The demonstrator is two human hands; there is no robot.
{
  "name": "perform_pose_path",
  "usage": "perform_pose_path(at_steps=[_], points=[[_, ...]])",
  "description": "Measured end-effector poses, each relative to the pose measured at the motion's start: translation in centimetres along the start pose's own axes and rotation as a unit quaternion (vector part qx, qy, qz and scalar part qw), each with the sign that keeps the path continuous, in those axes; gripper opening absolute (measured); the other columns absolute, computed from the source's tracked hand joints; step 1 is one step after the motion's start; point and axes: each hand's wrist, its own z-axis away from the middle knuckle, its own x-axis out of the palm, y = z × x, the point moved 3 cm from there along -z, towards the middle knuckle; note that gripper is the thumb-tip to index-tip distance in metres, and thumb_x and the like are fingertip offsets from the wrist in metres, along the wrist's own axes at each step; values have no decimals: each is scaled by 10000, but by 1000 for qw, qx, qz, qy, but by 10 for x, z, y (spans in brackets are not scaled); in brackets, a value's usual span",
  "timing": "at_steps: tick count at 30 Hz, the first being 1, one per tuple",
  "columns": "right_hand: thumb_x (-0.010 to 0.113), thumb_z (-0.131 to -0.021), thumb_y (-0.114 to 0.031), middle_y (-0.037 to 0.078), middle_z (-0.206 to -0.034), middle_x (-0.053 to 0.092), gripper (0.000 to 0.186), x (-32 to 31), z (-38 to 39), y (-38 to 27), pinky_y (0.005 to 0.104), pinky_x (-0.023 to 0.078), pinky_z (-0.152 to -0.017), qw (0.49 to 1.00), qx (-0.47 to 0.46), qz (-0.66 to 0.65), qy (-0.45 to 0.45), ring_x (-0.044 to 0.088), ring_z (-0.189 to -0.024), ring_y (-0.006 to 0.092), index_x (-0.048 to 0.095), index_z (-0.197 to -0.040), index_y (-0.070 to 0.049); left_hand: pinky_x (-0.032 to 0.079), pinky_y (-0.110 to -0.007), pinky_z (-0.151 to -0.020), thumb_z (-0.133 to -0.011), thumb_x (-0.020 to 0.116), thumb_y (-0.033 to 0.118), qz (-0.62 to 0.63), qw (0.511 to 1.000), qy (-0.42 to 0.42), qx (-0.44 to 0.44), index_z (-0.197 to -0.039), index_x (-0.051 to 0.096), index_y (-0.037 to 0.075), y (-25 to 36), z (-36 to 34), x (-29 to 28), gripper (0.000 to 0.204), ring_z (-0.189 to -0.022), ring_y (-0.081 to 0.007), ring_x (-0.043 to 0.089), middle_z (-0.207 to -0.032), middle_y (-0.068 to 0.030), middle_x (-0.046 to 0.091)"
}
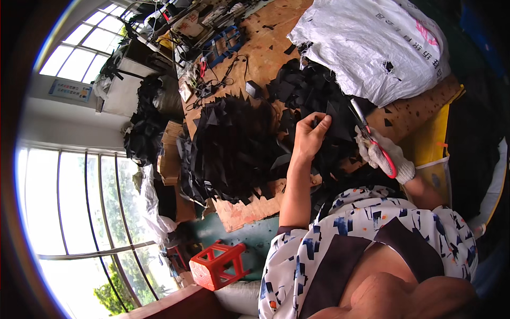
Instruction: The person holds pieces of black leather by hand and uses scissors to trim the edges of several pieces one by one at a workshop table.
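My bare left hand point(311, 137) is closed, with thumb and fingers pinching the edge of a flat black piece point(341, 118) that looks like fabric or sheet. My right hand point(380, 151), in a pale knitted glove, grips red-handled scissors point(359, 112). Their metal blades point away from me, just right of the black piece. Under and beyond my left hand lies a loose heap of black cut pieces point(303, 85). To its left, a larger pile of black pieces point(228, 149) spreads over the wooden worktable point(271, 29). Whether the blades touch the black piece, I cannot tell.
A white woven sack point(372, 50) rests on the table at the far right. Cords and a blue plastic rack point(224, 45) lie at the back. A yellow bag point(433, 141) hangs at the right edge. Below, at left, is a red stool point(218, 264) near the barred window.
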Motion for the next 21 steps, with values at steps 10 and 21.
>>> perform_pose_path(at_steps=[10, 21], points=[[327, -883, -506, 86, -776, 580, 597, 2, 1, 8, 367, 475, -617, 930, -60, 362, -18, 595, -660, 276, 356, -1225, -17, 355, -185, -473, -835, 620, 226, -46, 999, -13, 15, -828, 622, 15, -22, -2, 16, 212, -526, -30, 441, -618, 44, 504], [446, -899, -411, -13, -710, 520, 471, 16, 11, 7, 226, 458, -544, 993, -105, 59, -18, 541, -598, 83, 399, -1212, -63, 378, -186, -488, -838, 606, 201, -55, 998, -32, 30, -852, 624, 10, -24, -2, 20, 193, -561, -30, 455, -637, 46, 508]])
